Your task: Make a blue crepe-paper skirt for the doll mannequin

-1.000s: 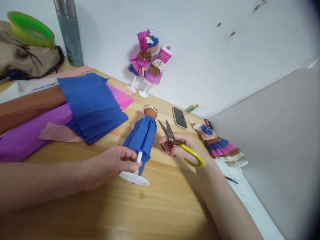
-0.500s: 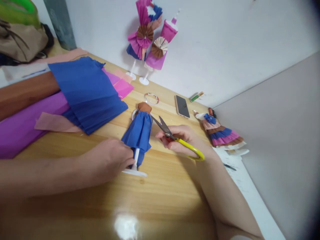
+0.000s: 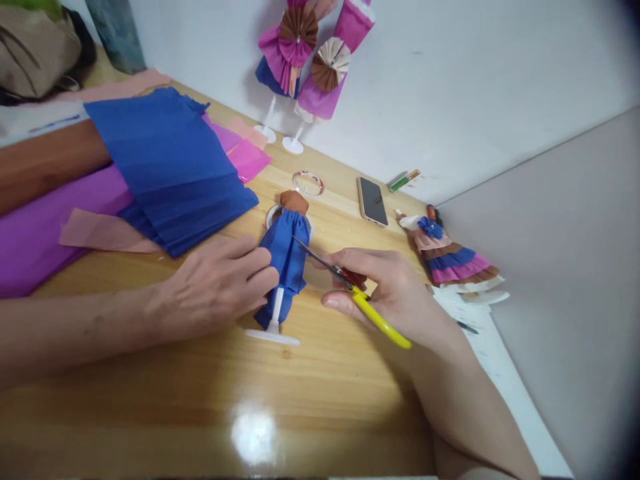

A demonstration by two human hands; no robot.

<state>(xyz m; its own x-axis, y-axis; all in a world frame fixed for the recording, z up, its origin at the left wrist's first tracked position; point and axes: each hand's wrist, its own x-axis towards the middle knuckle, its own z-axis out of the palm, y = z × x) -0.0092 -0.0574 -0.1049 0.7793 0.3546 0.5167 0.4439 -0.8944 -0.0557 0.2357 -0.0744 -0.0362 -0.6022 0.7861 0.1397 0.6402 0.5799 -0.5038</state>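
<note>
A small mannequin stand point(image 3: 273, 335) lies on the wooden table in a brown top point(image 3: 294, 202) and a blue crepe-paper skirt point(image 3: 290, 250). Its white pole and round base show below the hem. My left hand point(image 3: 233, 277) has its fingers curled on the left side of the skirt, holding the paper. My right hand point(image 3: 385, 283) grips scissors point(image 3: 381, 320) with yellow and red handles. Their blades look closed, and the tip points at the front of the skirt. I cannot tell whether it touches the paper.
Blue crepe paper point(image 3: 170, 170) lies with brown and purple sheets on the left. A tape roll point(image 3: 309, 183), a phone point(image 3: 373, 200) and a green marker point(image 3: 404, 180) lie behind. Two dressed forms point(image 3: 327, 67) stand by the wall; another tiered dress point(image 3: 453, 257) lies at right.
My left hand has moved up from near the base to the side of the skirt. The scissors blades were apart and are now together, with the tip over the skirt. The view has shifted slightly.
</note>
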